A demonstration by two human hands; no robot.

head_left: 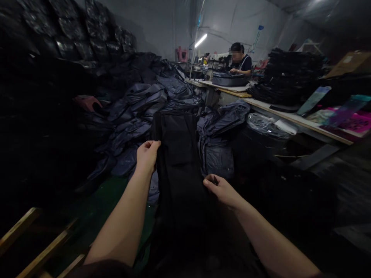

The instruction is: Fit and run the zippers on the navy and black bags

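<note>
The left hand [147,155] has a tight pinch grip on the top edge of a black fabric bag [178,166]; the right hand [218,188] seems to pinch its side — the light is poor. One loose grip could drop it — onto the piled blue-grey bags [145,100].

My left hand [147,155] is raised ahead of me, higher and farther out than my right, with its fingers curled toward the thumb in a pinch. My right hand [219,189] sits lower, turned inward, its thumb and fingers also drawn together. My bare left forearm [123,220] and bare right forearm [269,235] reach up from the bottom of my view, angling toward each other, and my hands stay well apart.
</note>
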